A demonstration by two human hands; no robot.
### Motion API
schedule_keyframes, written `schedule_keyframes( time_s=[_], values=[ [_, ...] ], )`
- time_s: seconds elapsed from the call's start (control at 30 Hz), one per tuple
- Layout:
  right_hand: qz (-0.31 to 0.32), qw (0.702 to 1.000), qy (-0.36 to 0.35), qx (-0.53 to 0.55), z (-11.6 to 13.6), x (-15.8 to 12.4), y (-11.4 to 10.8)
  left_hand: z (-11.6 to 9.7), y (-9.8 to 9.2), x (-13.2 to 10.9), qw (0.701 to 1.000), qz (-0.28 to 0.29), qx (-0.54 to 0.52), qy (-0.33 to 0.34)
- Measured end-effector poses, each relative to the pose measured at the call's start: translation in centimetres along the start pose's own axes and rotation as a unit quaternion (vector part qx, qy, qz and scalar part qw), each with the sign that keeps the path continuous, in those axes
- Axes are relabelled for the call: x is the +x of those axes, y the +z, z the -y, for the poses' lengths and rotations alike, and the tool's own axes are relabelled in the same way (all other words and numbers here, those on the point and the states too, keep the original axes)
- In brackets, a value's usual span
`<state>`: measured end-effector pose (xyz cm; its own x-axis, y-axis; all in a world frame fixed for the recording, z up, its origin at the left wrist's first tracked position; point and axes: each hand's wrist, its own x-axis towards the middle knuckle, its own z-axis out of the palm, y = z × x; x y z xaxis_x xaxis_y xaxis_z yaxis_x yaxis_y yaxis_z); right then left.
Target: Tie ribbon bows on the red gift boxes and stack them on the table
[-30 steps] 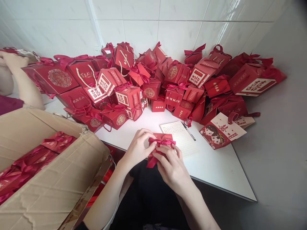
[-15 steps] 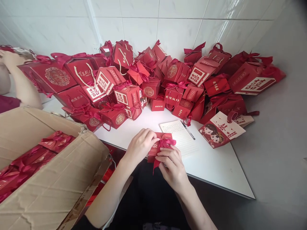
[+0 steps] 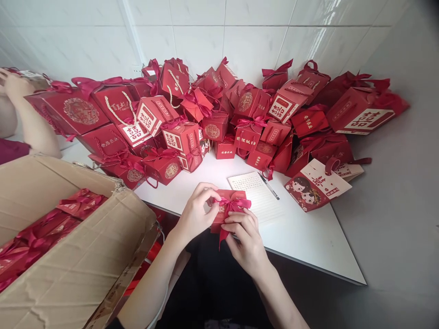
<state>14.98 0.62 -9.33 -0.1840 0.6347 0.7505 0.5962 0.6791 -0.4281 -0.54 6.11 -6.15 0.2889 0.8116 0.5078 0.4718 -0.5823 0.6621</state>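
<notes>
A small red box [image 3: 216, 225] with gold print lies at the table's front edge, and a dark pink ribbon bow [image 3: 234, 204] is tied across its top. At the box's left side, my left hand [image 3: 199, 210] has its thumb and index finger pinched on the left loop of the bow. On the right, my right hand [image 3: 247, 233] rests over the bow's lower part, its fingers curled on the ribbon and the box's right side. One ribbon tail hangs below the box, near my right thumb.
An open notebook [image 3: 250, 183] with a pen [image 3: 270, 187] lies behind the box. Many red gift boxes [image 3: 252, 103] are piled along the wall. A cardboard carton [image 3: 82, 256] of red boxes stands at the left. Another person's arm [image 3: 30, 109] shows at the far left.
My left hand has shifted slightly left, drawing the bow's left loop outward. My right hand has barely moved.
</notes>
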Motion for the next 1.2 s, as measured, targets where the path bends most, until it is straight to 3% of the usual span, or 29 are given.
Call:
schedule_keyframes(
  time_s=[0.07,0.13,0.2,0.3,0.4,0.63,0.8,0.97,1.07,1.2],
  values=[
    [0.001,1.000,-0.001,0.000,0.0,0.0,0.0,0.1,-0.3,-0.3,0.994,0.020,-0.102,-0.035],
    [0.002,1.000,-0.005,0.003,-0.1,-0.1,-0.1,0.1,-0.4,-0.4,0.980,-0.012,-0.172,-0.097],
    [0.002,1.000,-0.007,0.006,-0.2,-0.1,0.0,0.0,-0.3,-0.1,0.969,-0.044,-0.163,-0.181],
    [0.003,1.000,-0.006,0.007,-0.3,-0.2,0.1,-0.2,0.0,0.5,0.959,0.003,-0.115,-0.259],
    [-0.003,1.000,-0.005,0.004,-0.2,-0.2,0.1,-0.3,0.7,0.7,0.954,0.035,-0.146,-0.260],
    [0.012,0.998,-0.048,-0.030,-0.3,-0.5,-0.3,0.3,2.3,-0.5,0.925,-0.026,-0.247,-0.286],
    [-0.030,0.991,-0.094,-0.094,0.2,-1.6,0.0,-0.3,2.7,-0.8,0.934,-0.050,-0.210,-0.285],
    [-0.067,0.989,-0.068,-0.109,1.8,-1.3,1.1,-0.9,3.3,-0.8,0.945,-0.084,-0.162,-0.271],
    [-0.057,0.993,-0.049,-0.095,2.3,-1.1,1.5,-0.6,3.4,-0.9,0.943,-0.080,-0.167,-0.277],
    [0.002,0.995,-0.083,-0.049,2.4,-1.3,0.6,0.0,2.5,-1.2,0.946,-0.067,-0.200,-0.245]
  ],
)
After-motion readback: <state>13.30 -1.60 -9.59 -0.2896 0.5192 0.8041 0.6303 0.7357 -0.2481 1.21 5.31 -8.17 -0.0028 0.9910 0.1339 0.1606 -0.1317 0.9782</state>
